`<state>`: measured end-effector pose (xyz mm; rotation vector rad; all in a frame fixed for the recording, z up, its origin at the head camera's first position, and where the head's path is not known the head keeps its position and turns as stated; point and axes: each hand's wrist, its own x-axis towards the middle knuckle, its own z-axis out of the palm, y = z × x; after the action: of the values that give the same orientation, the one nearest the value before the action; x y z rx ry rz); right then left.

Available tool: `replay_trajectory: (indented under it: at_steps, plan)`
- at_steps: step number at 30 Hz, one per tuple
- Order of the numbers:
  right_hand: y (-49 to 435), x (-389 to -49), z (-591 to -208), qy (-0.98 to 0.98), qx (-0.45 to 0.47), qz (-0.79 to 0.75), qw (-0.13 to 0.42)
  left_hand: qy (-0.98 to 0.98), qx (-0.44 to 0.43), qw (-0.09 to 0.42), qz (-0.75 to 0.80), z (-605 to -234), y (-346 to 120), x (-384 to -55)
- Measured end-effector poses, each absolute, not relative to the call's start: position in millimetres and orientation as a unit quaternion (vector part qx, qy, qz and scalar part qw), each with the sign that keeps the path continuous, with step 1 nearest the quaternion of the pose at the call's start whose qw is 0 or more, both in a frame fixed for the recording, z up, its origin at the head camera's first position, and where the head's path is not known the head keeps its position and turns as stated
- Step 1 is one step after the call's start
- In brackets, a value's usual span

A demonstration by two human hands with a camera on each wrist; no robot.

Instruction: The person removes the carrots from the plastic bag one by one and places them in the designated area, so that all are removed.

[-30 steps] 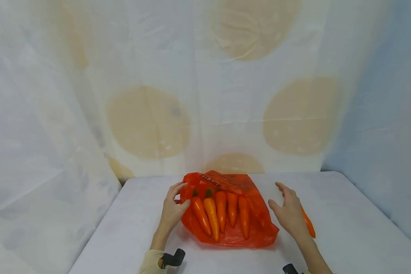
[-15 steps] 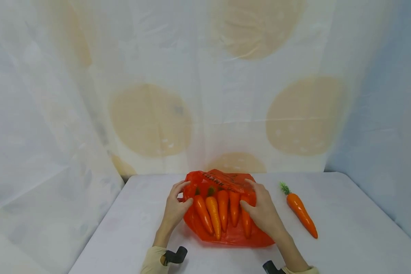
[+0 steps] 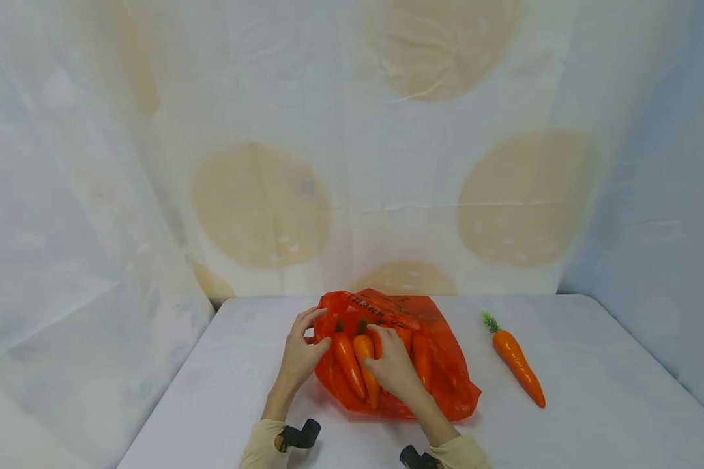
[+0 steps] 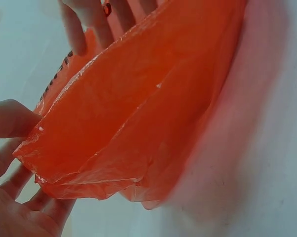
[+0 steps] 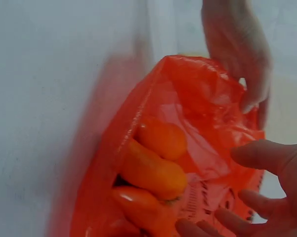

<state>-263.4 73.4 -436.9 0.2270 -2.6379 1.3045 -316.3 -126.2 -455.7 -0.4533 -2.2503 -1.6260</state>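
A red plastic bag [image 3: 446, 345] with black lettering lies on its side, its mouth spread. Inside it several orange carrots [image 3: 349, 368] lie side by side, tips toward me. My left hand [image 3: 298, 361] holds the bag's left edge between thumb and fingers; the right wrist view shows this left hand [image 5: 239, 49] at the rim. Over the carrots is my right hand [image 3: 396, 372], hiding part of the middle ones. In the right wrist view the right hand's fingers [image 5: 259, 200] are spread apart, with nothing between them and the thumb.
To the right of the bag a single carrot [image 3: 517, 363] with a green leafy top lies on the white table [image 3: 592, 404]. A patterned curtain [image 3: 387, 163] hangs behind the table, with more sheeting at both sides.
My right hand has moved left, from beside the loose carrot to over the carrots in the bag, uncovering the loose carrot. The left hand has stayed at the bag's edge.
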Motion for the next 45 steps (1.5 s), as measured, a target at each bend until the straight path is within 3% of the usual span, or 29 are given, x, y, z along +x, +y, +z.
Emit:
replay_trajectory:
  at_steps: [13, 22, 45]
  plan:
    - [50, -272, -454, -0.939, 0.057, 0.333, 0.066, -0.799, -0.174, 0.162, -0.552, -457, -123, -316]
    - [29, -271, -456, -0.956, 0.077, 0.273, 0.079, -0.801, -0.17, 0.168, -0.549, -460, -124, -316]
    - [25, -270, -454, -0.948, 0.058, 0.314, 0.002, -0.805, -0.165, 0.163, -0.546, -460, -127, -317]
